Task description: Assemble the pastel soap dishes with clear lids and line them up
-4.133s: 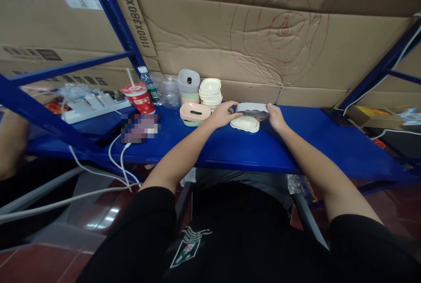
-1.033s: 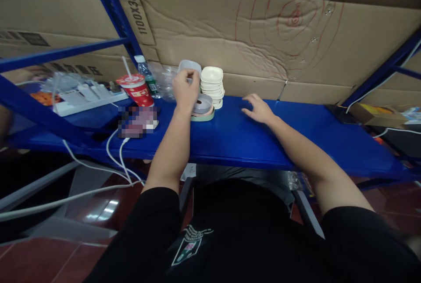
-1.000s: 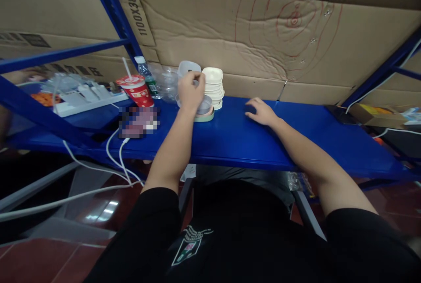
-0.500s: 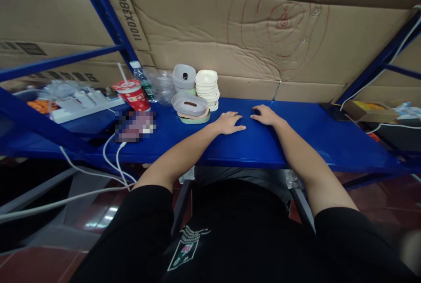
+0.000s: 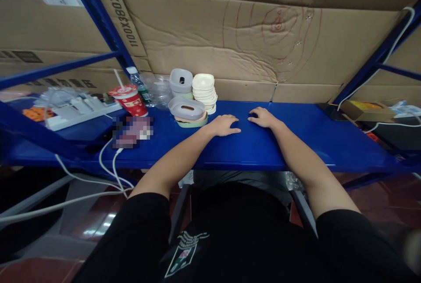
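Note:
My left hand (image 5: 225,125) rests open on the blue table (image 5: 243,153), palm down, thumb stretched toward the right. Across a short gap lies my right hand (image 5: 262,117), also open on the tabletop with its fingers apart. Neither holds anything. Just left of my left hand are oval plastic pieces, a grey one (image 5: 187,108) with a slot lying on pink and green (image 5: 192,123) ones. Behind them stand a stack of cream-coloured square dishes (image 5: 203,90) and a grey slotted container (image 5: 181,82) on a green piece.
A red paper cup (image 5: 132,102) with a straw, a water bottle (image 5: 140,86) and clear plastic packaging (image 5: 158,90) stand at the left. White cables (image 5: 115,166) hang off the front edge there. A cardboard wall (image 5: 197,24) closes off the back; blue posts (image 5: 368,70) flank the table.
The view has shifted slightly, so everything sits a little lower and further left. Both hands stay on the table in nearly the same pose.

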Available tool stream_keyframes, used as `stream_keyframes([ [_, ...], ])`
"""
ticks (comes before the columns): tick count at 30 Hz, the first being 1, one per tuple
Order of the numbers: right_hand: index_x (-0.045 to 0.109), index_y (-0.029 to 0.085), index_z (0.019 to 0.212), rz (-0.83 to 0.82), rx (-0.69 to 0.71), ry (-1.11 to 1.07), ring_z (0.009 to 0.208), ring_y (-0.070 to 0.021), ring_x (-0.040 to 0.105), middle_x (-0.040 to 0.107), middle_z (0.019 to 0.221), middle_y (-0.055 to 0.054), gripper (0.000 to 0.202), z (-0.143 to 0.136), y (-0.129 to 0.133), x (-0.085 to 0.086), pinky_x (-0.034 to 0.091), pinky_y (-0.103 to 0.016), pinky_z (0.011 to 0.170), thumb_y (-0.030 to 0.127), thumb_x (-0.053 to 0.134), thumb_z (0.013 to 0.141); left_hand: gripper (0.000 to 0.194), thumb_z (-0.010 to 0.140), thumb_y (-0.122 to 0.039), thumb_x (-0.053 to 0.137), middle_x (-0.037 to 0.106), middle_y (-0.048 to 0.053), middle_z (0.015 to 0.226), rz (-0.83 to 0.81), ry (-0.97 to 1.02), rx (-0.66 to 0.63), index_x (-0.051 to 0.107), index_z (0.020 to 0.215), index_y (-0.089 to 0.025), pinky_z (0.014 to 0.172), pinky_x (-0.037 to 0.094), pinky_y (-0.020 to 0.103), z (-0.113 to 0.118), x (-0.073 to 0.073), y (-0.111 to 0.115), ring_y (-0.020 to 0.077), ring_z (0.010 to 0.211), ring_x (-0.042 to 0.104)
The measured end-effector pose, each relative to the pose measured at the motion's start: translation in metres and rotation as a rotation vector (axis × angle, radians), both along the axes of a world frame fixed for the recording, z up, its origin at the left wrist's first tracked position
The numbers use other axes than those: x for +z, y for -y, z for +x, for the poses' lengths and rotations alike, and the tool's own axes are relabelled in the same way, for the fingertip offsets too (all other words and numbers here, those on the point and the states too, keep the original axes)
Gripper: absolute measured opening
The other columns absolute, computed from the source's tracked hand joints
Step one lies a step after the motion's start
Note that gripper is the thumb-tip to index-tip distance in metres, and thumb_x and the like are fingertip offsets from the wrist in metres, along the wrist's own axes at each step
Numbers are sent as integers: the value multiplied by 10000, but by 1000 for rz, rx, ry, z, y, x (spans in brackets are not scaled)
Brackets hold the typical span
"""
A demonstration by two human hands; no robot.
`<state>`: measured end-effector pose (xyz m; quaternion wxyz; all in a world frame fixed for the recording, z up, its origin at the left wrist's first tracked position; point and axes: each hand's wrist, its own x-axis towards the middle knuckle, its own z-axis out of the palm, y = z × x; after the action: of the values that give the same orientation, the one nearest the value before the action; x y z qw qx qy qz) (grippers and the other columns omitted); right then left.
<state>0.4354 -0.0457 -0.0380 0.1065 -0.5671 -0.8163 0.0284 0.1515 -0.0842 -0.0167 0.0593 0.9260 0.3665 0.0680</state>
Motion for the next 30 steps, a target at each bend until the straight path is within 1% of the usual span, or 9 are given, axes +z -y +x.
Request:
stream_keyframes([
  [3, 697, 164, 1478, -10, 1, 11, 1404, -358, 620, 678, 1494, -209, 561, 0, -1, 1, 474, -479, 1201, 520, 656, 1046, 546, 1045, -489, 622, 615, 195, 1583, 206, 144, 94, 694, 1465, -148, 1239, 412, 491, -5, 12, -4, 359, 1452, 587],
  [7, 681, 150, 1500, -24, -2, 25, 1422, -361, 612, 668, 1509, -213, 583, -1, 0, 2, 477, -472, 1202, 521, 644, 1050, 426, 1043, -416, 629, 521, 192, 1667, 460, 358, 383, 730, 1391, -191, 1269, 323, 606, -26, 38, -12, 427, 1551, 443],
  [11, 682, 172, 1505, -23, -8, 3, 1411, -357, 621, 665, 1510, -207, 585, -1, 1, 1, 485, -472, 1198, 530, 654, 1043, 341, 1046, -421, 632, 478, 140, 1716, 540, 403, 549, 773, 1274, -211, 1290, 206, 666, -47, 50, -21, 419, 1598, 334],
  [14, 684, 165, 1505, -22, -11, -9, 1419, -366, 617, 662, 1515, -215, 587, -1, 1, 1, 483, -480, 1205, 522, 663, 1039, 304, 1031, -411, 658, 566, 126, 1639, 524, 388, 552, 784, 1188, -183, 1282, 154, 691, -53, 48, -27, 396, 1541, 360],
  [19, 687, 162, 1500, -36, -7, -3, 1413, -368, 625, 665, 1509, -214, 587, -1, 1, 1, 489, -481, 1203, 525, 662, 1040, 274, 1010, -435, 654, 664, 141, 1463, 486, 416, 578, 812, 1062, -217, 1202, 302, 589, -55, 46, -34, 399, 1392, 470],
  [22, 688, 178, 1499, -35, -14, -11, 1409, -363, 630, 666, 1510, -204, 585, -2, 1, 2, 495, -480, 1200, 535, 668, 1036, 333, 1010, -473, 662, 634, 142, 1483, 445, 434, 575, 802, 1127, -195, 1183, 317, 553, -58, 48, -36, 384, 1386, 439],
  [25, 689, 191, 1497, -40, -20, -15, 1405, -365, 636, 669, 1510, -198, 576, -2, 3, 3, 498, -487, 1198, 532, 675, 1032, 476, 1035, -565, 632, 588, 138, 1536, 433, 470, 536, 758, 1259, -165, 1194, 311, 532, -60, 51, -37, 369, 1416, 392],
  [28, 683, 177, 1501, -54, -21, -34, 1414, -372, 633, 662, 1524, -210, 593, -3, 6, 5, 496, -490, 1202, 525, 694, 1021, 570, 1057, -650, 577, 578, 109, 1542, 457, 501, 481, 703, 1377, -196, 1235, 293, 548, -58, 54, -33, 356, 1470, 366],
  [30, 672, 163, 1506, -45, -24, -91, 1430, -358, 627, 663, 1536, -206, 584, -4, 8, 8, 478, -473, 1222, 496, 692, 1027, 556, 1064, -646, 574, 569, 93, 1554, 480, 504, 429, 688, 1410, -226, 1257, 283, 579, -54, 55, -27, 349, 1499, 369],
])
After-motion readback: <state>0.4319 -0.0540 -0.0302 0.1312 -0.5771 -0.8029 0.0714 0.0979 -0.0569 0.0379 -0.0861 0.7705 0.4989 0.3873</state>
